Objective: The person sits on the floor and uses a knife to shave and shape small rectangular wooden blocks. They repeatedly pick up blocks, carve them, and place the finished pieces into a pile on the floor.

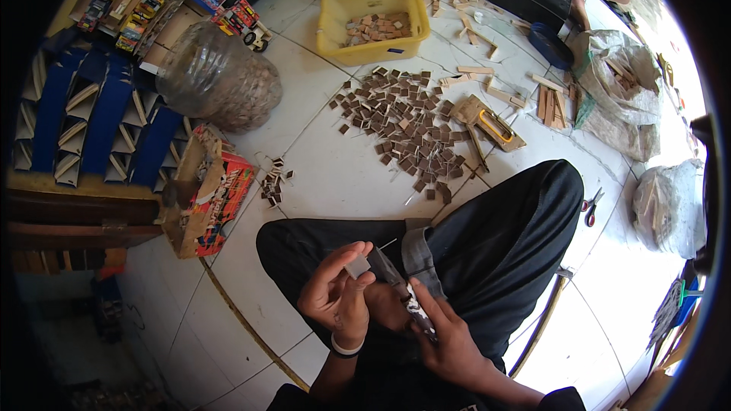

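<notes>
- My left hand [335, 297], lower centre of the frame: fingertips pinched on a small square wooden tile [357, 266], held over my lap.
- My right hand [445, 335], just right of it: closed around a utility knife [402, 289], blade end pointing toward the tile.
- Tile, by my judgement: light, stiff and thin, likely to snap or slip; best held by its opposite edges.
- Pile of brown tiles [403, 125], centre of the frame, on the tiled floor [335, 175].
- Yellow tub [373, 19], upper centre, with more pieces inside.
- Clear plastic jug [217, 76], upper left.
</notes>
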The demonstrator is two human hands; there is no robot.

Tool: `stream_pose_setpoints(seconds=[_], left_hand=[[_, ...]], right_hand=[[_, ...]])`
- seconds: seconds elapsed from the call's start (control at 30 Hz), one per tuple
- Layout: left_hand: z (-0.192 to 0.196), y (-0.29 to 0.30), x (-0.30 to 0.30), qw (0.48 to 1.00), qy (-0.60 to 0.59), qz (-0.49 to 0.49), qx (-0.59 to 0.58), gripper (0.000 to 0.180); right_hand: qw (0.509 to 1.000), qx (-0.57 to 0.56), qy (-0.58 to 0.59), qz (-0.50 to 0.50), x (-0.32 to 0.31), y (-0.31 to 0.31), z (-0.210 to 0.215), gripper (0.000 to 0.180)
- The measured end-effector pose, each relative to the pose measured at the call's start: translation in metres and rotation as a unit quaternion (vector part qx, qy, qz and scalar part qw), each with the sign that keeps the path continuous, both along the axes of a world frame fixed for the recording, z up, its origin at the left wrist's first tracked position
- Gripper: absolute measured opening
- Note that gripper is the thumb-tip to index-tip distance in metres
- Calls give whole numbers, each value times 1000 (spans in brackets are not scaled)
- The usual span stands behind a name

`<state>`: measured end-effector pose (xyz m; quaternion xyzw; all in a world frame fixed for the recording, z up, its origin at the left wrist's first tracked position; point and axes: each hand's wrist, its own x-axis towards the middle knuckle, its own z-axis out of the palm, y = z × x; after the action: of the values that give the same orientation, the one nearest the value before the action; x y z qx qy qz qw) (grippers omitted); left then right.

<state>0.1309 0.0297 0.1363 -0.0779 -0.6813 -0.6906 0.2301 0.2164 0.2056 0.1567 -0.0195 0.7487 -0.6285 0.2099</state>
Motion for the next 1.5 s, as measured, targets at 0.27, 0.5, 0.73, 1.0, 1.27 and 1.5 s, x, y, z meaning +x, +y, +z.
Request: stream_pose_setpoints(seconds=[0.27,0.5,0.73,1.0,1.27,1.5], left_hand=[[1,-2,6,990,-81,51,-100,31],[-3,-4,14,988,-91,47,-114,30],[-1,-4,19,985,-92,21,-147,33],[7,0,13,982,-182,37,-17,31],[21,-6,4,958,-282,-8,46,34],[23,-11,4,944,-310,-23,106,33]], right_hand=[[965,229,128,-26,3,-9,-17,96],[961,246,123,-15,12,-8,-20,95],[961,252,114,1,17,0,-17,95],[966,230,114,-25,2,10,-11,96],[978,172,111,-42,-2,25,-15,93],[987,126,93,-21,-4,31,-16,94]])
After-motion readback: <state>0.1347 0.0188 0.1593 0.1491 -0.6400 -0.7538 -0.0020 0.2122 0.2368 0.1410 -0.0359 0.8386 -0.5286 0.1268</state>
